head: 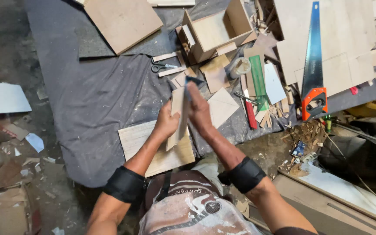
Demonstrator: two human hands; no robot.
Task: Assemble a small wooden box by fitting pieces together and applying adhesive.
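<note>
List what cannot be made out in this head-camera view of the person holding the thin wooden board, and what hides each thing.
- Head view: the small dark piece at the right hand is blurred and partly covered by fingers; its kind is unclear.
- The thin pale wooden board stands edge-on, so its faces stay unseen; the left hand covers part.
- The open wooden box interior is partly hidden by its own walls.
- The blue handsaw tip meets the top edge.

Left hand [167, 123], right hand [199, 109] raised together
</note>
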